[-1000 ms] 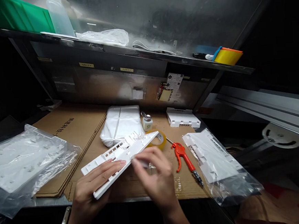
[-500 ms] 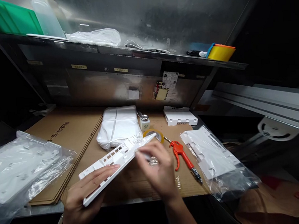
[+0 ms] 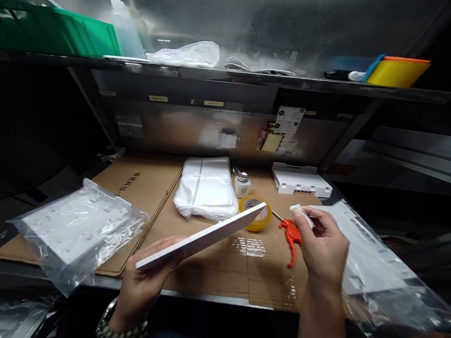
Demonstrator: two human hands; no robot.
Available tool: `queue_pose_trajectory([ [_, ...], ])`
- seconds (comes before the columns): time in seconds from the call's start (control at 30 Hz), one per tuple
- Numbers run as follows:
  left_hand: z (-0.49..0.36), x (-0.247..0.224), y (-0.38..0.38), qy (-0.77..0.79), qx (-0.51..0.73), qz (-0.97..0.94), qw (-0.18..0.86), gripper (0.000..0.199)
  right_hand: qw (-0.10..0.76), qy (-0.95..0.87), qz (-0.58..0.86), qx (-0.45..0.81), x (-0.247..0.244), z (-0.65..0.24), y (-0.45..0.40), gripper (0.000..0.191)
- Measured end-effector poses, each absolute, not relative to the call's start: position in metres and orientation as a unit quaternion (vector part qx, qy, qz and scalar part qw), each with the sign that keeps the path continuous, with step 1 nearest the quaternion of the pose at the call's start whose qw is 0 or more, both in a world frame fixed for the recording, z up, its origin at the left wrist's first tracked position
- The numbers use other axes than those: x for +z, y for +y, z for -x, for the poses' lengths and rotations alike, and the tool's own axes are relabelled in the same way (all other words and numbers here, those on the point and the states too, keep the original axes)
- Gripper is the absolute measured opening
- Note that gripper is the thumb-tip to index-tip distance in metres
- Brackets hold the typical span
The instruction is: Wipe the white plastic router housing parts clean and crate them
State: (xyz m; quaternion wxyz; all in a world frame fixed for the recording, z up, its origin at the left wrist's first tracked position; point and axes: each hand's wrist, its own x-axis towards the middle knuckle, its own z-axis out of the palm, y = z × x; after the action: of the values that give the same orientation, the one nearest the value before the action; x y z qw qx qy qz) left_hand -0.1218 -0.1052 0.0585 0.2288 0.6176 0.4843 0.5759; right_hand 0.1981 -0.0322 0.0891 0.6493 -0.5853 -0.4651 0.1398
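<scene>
Fingers of the left hand (image 3: pixel 155 265) pinch the white panel (image 3: pixel 201 237), held tilted edge-on; to its right, the right hand's (image 3: pixel 320 239) fingers close on a small white piece (image 3: pixel 301 216). Beyond the panel lie the yellow tape roll (image 3: pixel 255 213), bagged stack (image 3: pixel 205 189) and metal-topped bottle (image 3: pixel 242 183).

Held panel (image 3: pixel 203 237): one. Bagged panels (image 3: pixel 77 219) (image 3: pixel 367 262): two. White casing (image 3: pixel 302 181): one. Tape roll (image 3: pixel 266 221): one. Air gun (image 3: pixel 292 234): one. Pump bottle (image 3: pixel 243 186): one.
</scene>
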Motion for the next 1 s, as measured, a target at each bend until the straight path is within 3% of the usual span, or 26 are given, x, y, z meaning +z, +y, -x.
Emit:
queue_pose_trajectory([
  [0.17,0.119,0.061,-0.102,0.495,0.586,-0.595,0.239,0.020,0.655,-0.444,0.567,0.229,0.096,-0.178,-0.050,0.038],
  [0.3,0.115,0.067,-0.100,0.477,0.577,-0.616,0.246,0.019,0.600,-0.558,0.495,0.289,0.102,-0.149,-0.065,0.025],
  [0.4,0.114,0.068,-0.100,0.460,0.557,-0.655,0.222,0.027,0.577,-0.653,0.430,0.234,0.107,-0.125,-0.070,0.011],
  [0.5,0.112,0.069,-0.100,0.441,0.533,-0.697,0.189,0.033,0.573,-0.684,0.417,0.172,0.111,-0.105,-0.073,0.011],
  [0.73,0.111,0.074,-0.100,0.395,0.502,-0.760,0.119,0.045,0.541,-0.724,0.373,0.211,0.111,-0.082,-0.085,0.015],
  [0.9,0.119,0.071,-0.103,0.395,0.487,-0.773,0.099,0.044,0.557,-0.665,0.483,0.122,0.098,-0.117,-0.045,0.009],
  [1.0,0.123,0.072,-0.102,0.379,0.466,-0.792,0.110,0.042,0.580,-0.620,0.496,0.183,0.094,-0.134,-0.037,0.015],
])
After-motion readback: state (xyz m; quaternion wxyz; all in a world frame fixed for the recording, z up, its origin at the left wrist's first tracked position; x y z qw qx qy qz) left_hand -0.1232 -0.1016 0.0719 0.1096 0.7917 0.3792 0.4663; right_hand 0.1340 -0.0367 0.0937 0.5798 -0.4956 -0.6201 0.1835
